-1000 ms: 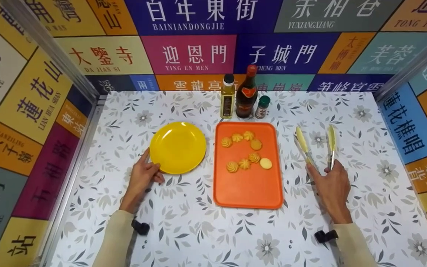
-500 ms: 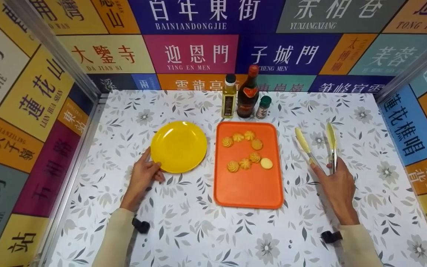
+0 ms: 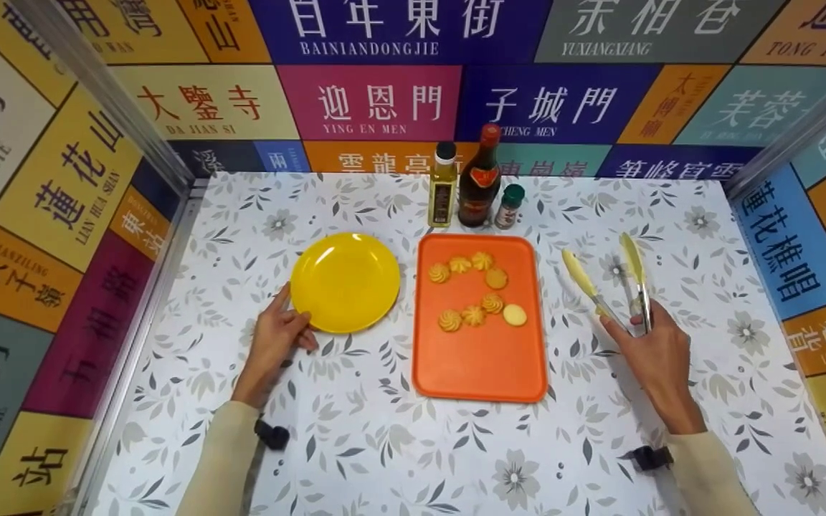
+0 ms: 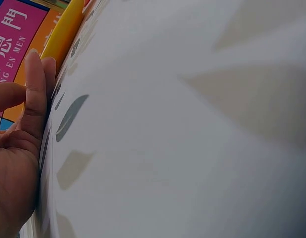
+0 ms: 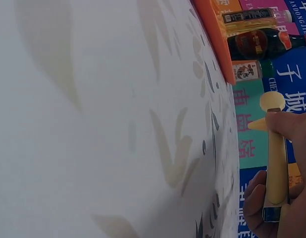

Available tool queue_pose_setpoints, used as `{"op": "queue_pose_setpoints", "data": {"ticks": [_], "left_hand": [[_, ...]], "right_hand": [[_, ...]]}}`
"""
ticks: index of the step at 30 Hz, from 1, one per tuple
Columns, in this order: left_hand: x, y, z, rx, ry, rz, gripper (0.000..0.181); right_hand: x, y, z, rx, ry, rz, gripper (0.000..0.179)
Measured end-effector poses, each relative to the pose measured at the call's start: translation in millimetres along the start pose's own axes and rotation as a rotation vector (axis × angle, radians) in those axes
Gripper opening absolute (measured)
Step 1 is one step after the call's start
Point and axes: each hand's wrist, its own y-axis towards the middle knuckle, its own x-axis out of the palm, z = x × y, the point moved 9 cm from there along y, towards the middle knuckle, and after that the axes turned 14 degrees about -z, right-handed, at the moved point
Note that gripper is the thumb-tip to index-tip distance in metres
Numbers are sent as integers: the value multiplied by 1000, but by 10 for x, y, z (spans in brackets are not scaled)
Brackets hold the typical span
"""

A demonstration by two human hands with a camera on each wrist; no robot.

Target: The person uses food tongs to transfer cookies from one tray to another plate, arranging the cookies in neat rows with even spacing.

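Note:
In the head view, my left hand (image 3: 278, 344) holds the near left rim of a round yellow plate (image 3: 345, 283), thumb at the edge. The left wrist view shows the fingers (image 4: 36, 87) beside the plate's side (image 4: 64, 30), low against the table. To the right, my right hand (image 3: 653, 362) grips metal tongs (image 3: 640, 283) with pale yellow tips, their arms spread apart with nothing between them. The right wrist view shows the tongs' handle (image 5: 277, 168) between thumb and fingers. Between the hands lies an orange tray (image 3: 481, 365) bearing several piped cookies (image 3: 473, 315), one paler and smooth.
Behind the tray stand an oil bottle (image 3: 442, 193), a dark red-capped bottle (image 3: 478, 190) and a small green-capped jar (image 3: 509, 208). A floral cloth covers the table (image 3: 399, 459). Panels with printed characters (image 3: 384, 104) enclose the back and sides.
My right hand has shifted slightly right, while the tongs' tips have swung a little to the left. The left hand, plate and cookies look unmoved.

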Motion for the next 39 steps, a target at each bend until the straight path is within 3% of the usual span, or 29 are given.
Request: {"op": "queue_pose_setpoints", "data": {"ticks": [17, 39], "left_hand": [[-37, -14, 16, -16, 3, 5, 79], [-4, -8, -7, -28, -2, 13, 78]], "right_hand": [[-132, 115, -129, -67, -22, -66, 56], [-188, 145, -345, -206, -144, -187, 68]]}}
